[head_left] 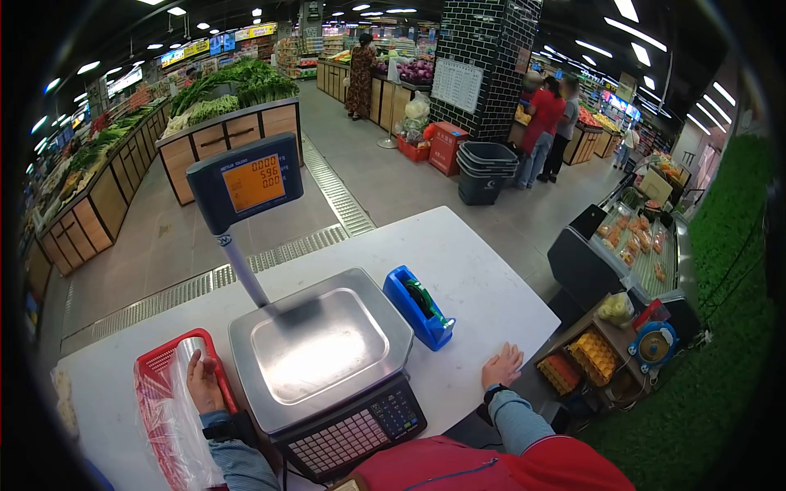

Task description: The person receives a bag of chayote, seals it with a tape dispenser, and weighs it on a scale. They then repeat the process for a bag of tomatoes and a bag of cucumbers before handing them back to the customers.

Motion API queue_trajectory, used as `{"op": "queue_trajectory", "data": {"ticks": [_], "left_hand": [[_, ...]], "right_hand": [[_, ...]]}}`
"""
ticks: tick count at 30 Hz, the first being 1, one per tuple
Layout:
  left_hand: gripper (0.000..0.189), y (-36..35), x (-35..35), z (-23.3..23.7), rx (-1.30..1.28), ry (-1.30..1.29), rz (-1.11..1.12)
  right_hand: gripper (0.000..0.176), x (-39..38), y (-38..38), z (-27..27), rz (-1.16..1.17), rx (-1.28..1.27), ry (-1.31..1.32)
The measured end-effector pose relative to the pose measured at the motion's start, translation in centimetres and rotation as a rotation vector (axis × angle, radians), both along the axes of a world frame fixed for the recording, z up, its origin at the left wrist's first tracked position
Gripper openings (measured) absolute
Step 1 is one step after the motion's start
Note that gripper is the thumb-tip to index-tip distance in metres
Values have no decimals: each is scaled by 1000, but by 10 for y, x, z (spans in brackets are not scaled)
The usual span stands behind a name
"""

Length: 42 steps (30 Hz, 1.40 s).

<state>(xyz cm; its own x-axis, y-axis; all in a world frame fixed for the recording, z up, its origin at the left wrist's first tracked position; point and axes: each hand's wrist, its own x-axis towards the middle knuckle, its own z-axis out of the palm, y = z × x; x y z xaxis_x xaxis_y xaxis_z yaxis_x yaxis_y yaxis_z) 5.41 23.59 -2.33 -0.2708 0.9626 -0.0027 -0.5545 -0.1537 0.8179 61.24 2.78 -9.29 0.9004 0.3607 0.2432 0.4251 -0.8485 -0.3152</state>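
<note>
My left hand [204, 383] rests over a red plastic basket [210, 335], its slightly curled fingers beside a roll of clear plastic bags [170, 413]. It does not visibly grip the roll. On the right, my right hand [502, 366] lies flat on the white table [467, 270] with fingers stretched out. Between my hands stands a weighing scale with a bare metal pan [323, 344], a keypad [352, 431] and a lit orange display [252, 182] on a post. A blue tape dispenser [416, 308] with green tape sits right of the pan.
Beyond the table are vegetable stands [237, 123], stacked dark bins [485, 176] and a tiled pillar [483, 49]. A wooden crate with egg trays [594, 358] and a chilled display case [630, 245] stand to the right. Several people stand farther back.
</note>
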Motion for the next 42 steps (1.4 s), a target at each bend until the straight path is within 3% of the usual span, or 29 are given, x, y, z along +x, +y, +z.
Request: {"op": "queue_trajectory", "data": {"ticks": [42], "left_hand": [[27, 10, -8, -16, 39, -19, -76]], "right_hand": [[45, 2, -2, -8, 4, 45, -75]]}}
